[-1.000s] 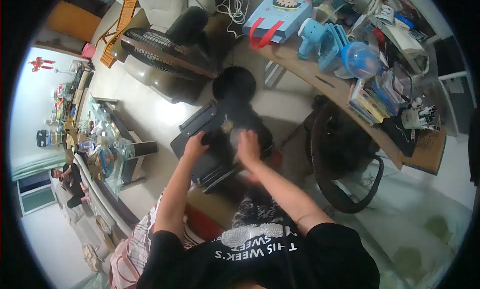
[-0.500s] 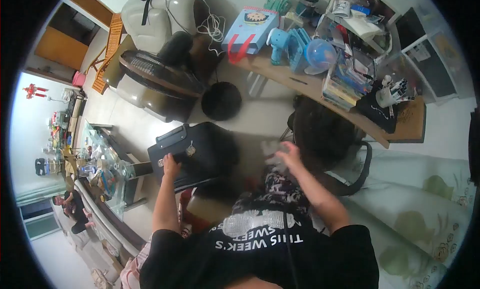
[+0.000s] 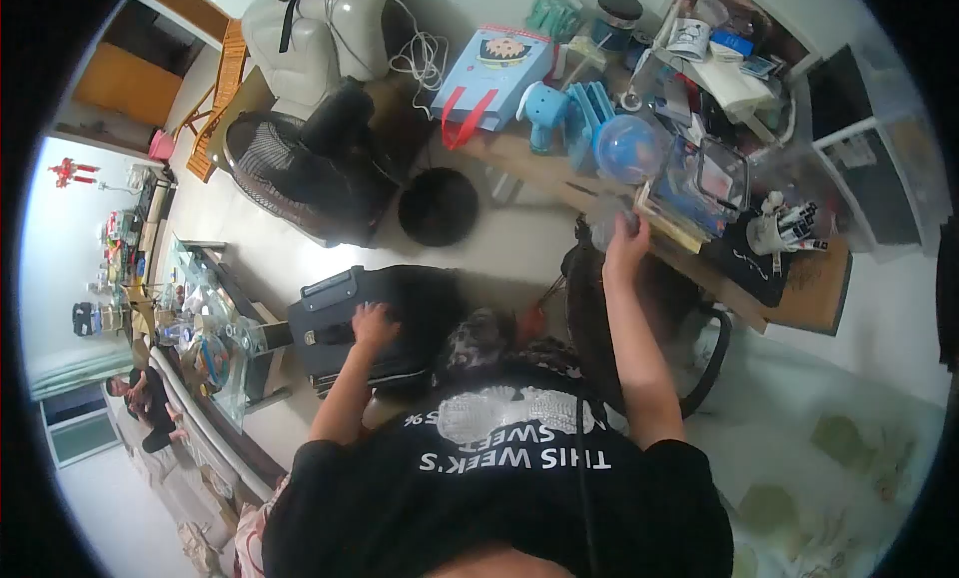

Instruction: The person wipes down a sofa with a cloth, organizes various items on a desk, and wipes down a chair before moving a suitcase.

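Observation:
A black briefcase (image 3: 420, 293), with a handle and a metal clasp on its front, stands on the floor in the lower left-middle. Over its top side is my left hand (image 3: 377, 325), fingers apart and nothing in them; whether it touches the case I cannot tell. My right hand (image 3: 625, 246) is at the desk's front edge, closed round a small see-through object (image 3: 603, 224) that is partly hidden and blurred, so its kind is unclear. Close to that hand are a stack of books (image 3: 674, 223) and a blue balloon-like ball (image 3: 629, 148).
The wooden desk (image 3: 559, 176) carries a blue gift bag (image 3: 494, 78), a blue elephant-shaped item (image 3: 544, 113) and a pen cup (image 3: 769, 233). Below it stands a dark chair (image 3: 629, 318). A fan (image 3: 275, 173) and black bin (image 3: 438, 206) are further off. Another person (image 3: 150, 408) sits far left.
My right hand has moved up and right to the desk edge with the see-through object. My left hand has come off the clasp area and shifted right over the briefcase.

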`<state>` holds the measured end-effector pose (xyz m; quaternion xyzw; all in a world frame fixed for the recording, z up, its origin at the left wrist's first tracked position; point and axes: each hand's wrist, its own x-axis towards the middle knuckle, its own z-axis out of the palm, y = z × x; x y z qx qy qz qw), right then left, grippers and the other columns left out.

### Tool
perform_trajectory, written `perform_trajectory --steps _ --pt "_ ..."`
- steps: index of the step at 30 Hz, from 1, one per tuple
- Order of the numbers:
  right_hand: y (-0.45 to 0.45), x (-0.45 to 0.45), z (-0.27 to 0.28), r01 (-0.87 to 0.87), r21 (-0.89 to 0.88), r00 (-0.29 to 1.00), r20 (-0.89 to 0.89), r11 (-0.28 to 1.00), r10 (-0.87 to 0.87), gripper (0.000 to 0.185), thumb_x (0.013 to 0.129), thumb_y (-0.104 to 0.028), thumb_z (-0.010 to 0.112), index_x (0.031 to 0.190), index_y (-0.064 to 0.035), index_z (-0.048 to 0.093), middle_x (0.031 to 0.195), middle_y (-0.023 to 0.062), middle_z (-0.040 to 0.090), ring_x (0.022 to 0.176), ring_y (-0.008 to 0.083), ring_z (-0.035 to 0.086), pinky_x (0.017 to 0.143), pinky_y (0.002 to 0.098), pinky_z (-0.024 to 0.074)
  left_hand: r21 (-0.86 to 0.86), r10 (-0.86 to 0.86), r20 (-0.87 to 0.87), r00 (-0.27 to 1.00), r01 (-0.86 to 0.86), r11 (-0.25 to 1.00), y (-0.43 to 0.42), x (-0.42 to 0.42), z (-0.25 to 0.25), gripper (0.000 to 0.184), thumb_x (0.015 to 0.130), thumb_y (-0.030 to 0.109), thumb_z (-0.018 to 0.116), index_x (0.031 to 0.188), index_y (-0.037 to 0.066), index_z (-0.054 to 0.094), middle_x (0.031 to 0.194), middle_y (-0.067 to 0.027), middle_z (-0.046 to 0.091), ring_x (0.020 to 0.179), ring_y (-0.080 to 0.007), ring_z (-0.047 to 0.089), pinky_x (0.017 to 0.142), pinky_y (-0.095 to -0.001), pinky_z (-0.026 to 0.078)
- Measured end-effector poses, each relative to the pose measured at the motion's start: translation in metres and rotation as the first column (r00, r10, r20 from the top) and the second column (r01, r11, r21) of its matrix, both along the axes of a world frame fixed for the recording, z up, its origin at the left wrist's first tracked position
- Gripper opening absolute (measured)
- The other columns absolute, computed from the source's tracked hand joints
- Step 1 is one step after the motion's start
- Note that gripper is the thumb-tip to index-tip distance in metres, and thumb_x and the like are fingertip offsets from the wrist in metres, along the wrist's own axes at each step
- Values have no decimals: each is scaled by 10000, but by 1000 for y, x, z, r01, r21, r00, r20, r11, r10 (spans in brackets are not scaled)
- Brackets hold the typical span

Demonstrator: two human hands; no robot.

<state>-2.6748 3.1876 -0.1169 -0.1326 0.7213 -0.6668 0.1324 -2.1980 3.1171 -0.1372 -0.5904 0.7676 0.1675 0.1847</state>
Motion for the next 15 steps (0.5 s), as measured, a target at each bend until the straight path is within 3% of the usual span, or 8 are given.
perform_trajectory --steps 3,5,6,8,9,11,13,15 --pt "-30 -7 11 -17 14 978 -209 1000 19 506 786 -104 669 1244 7 485 1238 205 508 1105 345 521 955 396 400 -167 -156 -368 916 100 981 -10 -69 0 466 682 297 739 1110 154 620 1202 -89 572 1216 -372 431 1009 -489 355" --pt "-44 -34 -38 -161 420 811 -459 893 362 562 770 -149 683 1271 -6 472 1278 242 463 1109 399 503 943 426 408 -266 -190 -491 850 61 962 -39 -126 10 516 684 277 744 1155 142 579 1212 -116 556 1213 -357 438 1004 -490 353" --pt "-46 -42 -59 -189 524 762 -456 831 461 511 761 -181 689 1207 -2 518 1215 263 506 1061 411 517 884 446 432 -366 -224 -547 807 10 931 -57 -155 13 557 686 276 751 1186 132 553 1224 -135 541 1217 -342 440 1005 -492 348" --pt "-45 -48 -41 -276 586 796 -305 762 523 463 763 -196 689 1153 4 541 1171 246 541 1022 403 538 848 459 442 -256 -148 -768 624 -86 963 -107 -211 46 621 676 261 763 1229 118 519 1268 -142 507 1245 -365 405 1021 -488 329" --pt "-42 -46 -34 -359 630 815 -147 689 560 420 765 -210 689 1099 11 565 1127 229 576 984 395 558 811 471 452 -386 -223 -719 658 -111 916 -127 -237 66 654 671 261 767 1251 116 500 1290 -143 487 1259 -373 387 1029 -484 319" --pt "-28 -34 -33 -221 654 865 -212 724 456 279 786 -172 672 985 10 599 973 165 639 863 345 604 745 438 474 -500 -289 -664 689 -122 858 -167 -277 74 687 667 261 770 1272 114 481 1313 -144 467 1274 -382 368 1037 -481 309" --pt "-15 -10 -2 -396 508 800 -219 765 559 232 810 -132 653 991 8 613 923 131 654 812 267 631 721 365 491 -607 -380 -552 742 -45 794 -202 -301 68 723 680 233 756 1324 146 438 1368 -133 408 1321 -402 295 1061 -481 275" --pt "-10 20 18 -565 388 794 13 729 608 194 832 -105 636 994 2 630 883 119 665 803 184 636 718 306 492 -680 -498 -450 742 77 729 -232 -308 59 629 699 213 736 1275 146 494 1288 -136 483 1259 -376 383 1038 -471 309"
